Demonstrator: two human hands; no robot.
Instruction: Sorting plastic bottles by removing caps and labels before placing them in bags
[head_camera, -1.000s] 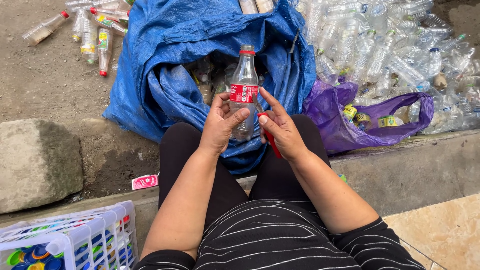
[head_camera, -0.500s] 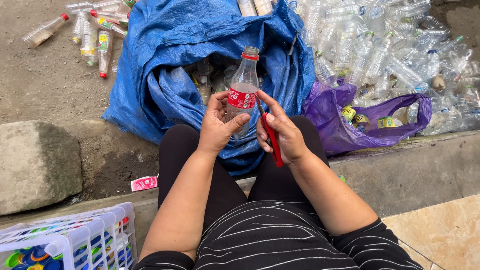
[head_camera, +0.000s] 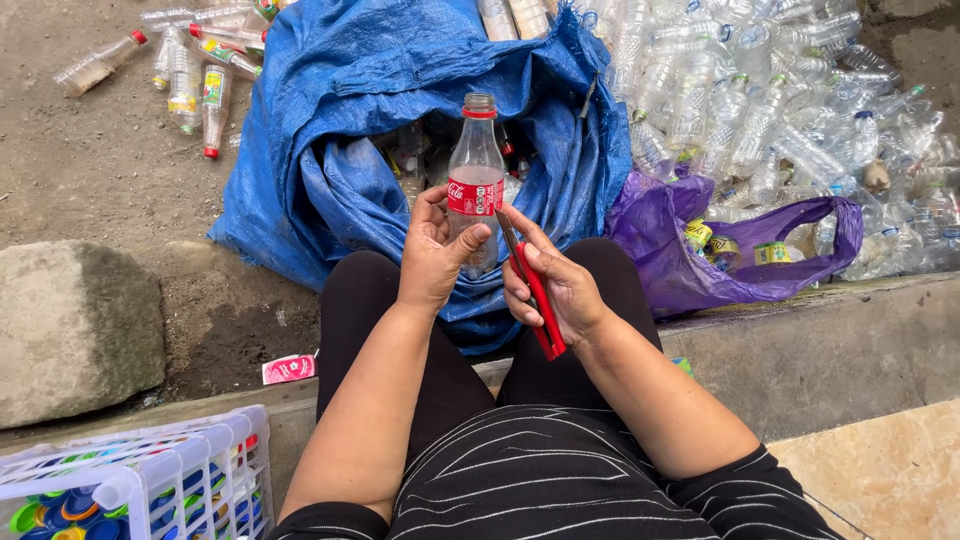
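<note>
We see an open blue tarpaulin sack (head_camera: 330, 150) holding clear bottles. Above it, our left hand (head_camera: 432, 255) grips an upright, uncapped clear plastic bottle with a red label (head_camera: 476, 165); our right hand (head_camera: 560, 285) clasps a red-handled cutter (head_camera: 540, 305).

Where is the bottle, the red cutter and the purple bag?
bottle (head_camera: 476, 160), head view, on its clear upper body above the red label.
red cutter (head_camera: 541, 310), head view, on its red handle in the right hand.
purple bag (head_camera: 690, 285), head view, on its front wall.
</note>
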